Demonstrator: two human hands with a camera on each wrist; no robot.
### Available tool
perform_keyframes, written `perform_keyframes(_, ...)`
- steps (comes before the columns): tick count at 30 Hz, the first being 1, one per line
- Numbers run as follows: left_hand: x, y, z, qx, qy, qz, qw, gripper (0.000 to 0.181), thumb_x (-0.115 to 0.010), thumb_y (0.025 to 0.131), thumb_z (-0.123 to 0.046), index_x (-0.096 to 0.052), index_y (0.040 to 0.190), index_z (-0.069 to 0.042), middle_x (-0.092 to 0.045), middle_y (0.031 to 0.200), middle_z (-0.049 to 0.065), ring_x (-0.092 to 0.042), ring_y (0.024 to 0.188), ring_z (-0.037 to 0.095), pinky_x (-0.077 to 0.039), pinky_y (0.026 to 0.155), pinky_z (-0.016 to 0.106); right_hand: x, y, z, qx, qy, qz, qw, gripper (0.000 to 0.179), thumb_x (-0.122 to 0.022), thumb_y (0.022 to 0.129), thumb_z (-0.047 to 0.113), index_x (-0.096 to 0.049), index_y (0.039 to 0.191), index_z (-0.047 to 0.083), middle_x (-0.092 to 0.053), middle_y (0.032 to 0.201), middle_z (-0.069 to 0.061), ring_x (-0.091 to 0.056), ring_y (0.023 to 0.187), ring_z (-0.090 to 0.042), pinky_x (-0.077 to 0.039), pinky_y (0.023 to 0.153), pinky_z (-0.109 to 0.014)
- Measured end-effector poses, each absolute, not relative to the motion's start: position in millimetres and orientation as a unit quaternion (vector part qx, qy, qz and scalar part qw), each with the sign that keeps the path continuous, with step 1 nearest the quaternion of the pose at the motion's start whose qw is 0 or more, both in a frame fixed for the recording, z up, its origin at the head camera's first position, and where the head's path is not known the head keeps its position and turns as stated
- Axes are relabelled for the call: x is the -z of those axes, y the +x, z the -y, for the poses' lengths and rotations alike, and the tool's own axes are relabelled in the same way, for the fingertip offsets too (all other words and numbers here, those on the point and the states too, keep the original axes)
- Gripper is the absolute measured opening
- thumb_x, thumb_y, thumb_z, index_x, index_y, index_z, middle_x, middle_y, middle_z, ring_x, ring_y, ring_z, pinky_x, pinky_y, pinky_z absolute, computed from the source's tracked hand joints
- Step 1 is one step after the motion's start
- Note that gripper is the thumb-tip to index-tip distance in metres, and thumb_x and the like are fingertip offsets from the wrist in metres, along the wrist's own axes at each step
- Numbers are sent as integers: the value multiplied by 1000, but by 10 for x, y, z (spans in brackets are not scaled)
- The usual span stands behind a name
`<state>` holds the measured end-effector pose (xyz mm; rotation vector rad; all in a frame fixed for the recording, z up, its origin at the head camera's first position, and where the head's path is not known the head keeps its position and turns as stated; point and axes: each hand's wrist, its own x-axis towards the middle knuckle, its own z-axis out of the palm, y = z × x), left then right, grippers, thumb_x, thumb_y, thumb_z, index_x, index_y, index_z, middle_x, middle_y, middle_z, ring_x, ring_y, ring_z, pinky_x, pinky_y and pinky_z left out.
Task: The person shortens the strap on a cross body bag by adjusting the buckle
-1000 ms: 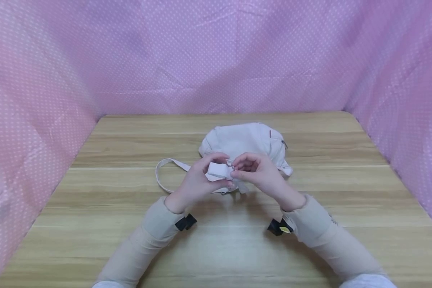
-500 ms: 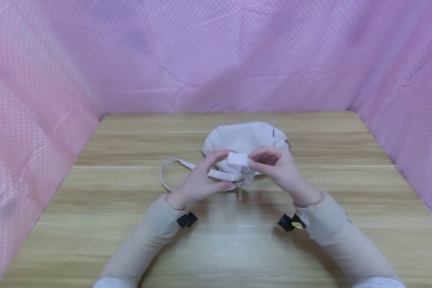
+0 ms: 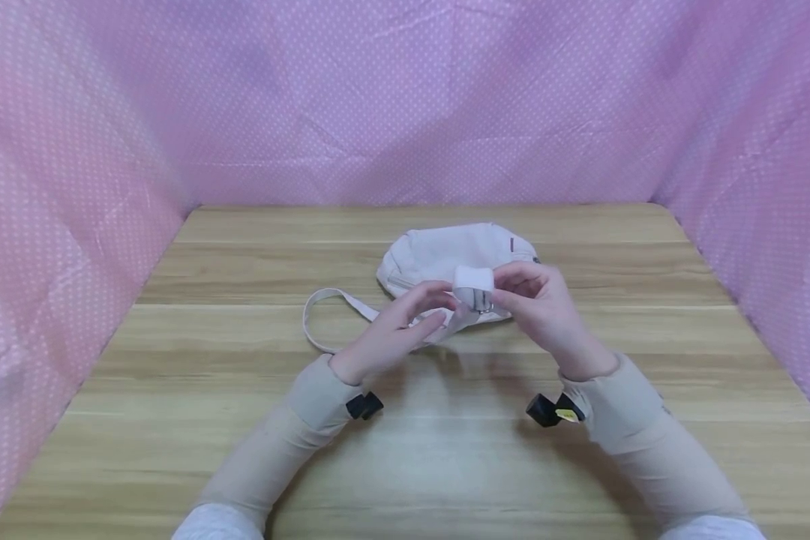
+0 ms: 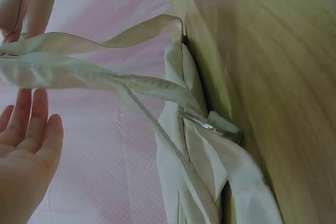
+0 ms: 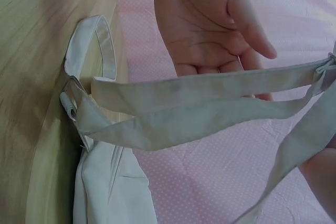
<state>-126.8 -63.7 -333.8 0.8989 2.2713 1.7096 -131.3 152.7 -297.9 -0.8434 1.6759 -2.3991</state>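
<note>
A cream fabric bag (image 3: 445, 251) lies on the table in the head view, a reddish tag near its right end. My right hand (image 3: 543, 307) pinches its strap (image 3: 474, 278) beside a small metal slider buckle (image 3: 484, 308), with the strap looped upward between my hands. To the left of that loop, my left hand (image 3: 405, 322) has its fingers loosely extended. The right wrist view shows this left hand (image 5: 205, 24) with its palm facing the strap (image 5: 173, 95), partly behind it; whether it touches cannot be told.
Another length of strap (image 3: 317, 296) curls on the wooden table (image 3: 243, 285) left of the bag. Pink dotted cloth (image 3: 405, 105) hangs behind the table and along both sides. A black wrist camera (image 3: 543, 410) sits at my right cuff.
My right hand has moved right and up, taking the strap loop and buckle along. My left hand, first around the loop, is now apart from it, with its fingers lower. The bag stays put.
</note>
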Motion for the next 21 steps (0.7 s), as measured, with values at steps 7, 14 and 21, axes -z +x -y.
perform_keyframes(7, 3355, -1262, 647, -589, 283, -756, 39, 34, -59, 89, -6, -51, 122, -3, -61, 106, 13, -58, 106, 22, -44, 97, 39, 2986, -1317, -1562, 794, -283, -535, 52, 18, -68, 80, -1, -71, 92, 12, -72, 87, 3, -64, 81, -5, -51, 72, -15)
perform_keyframes(14, 3376, -1199, 718, -607, 256, -752, 23, 26, -63, 84, 1, -58, 109, 1, -62, 91, 15, -59, 88, 15, -50, 84, 30, 2991, -1323, -1637, 779, -269, -562, 67, 30, -59, 82, -10, -72, 93, 14, -72, 89, 5, -64, 81, -3, -52, 74, -15)
perform_keyframes(21, 3326, -1181, 810, -575, 261, -775, 21, 24, -64, 82, 1, -60, 106, 1, -61, 87, 12, -57, 80, 9, -49, 75, 22, 2984, -1361, -1647, 760, -235, -600, 80, 43, -48, 82, -17, -71, 91, 19, -72, 88, 7, -64, 80, -2, -52, 73, -14)
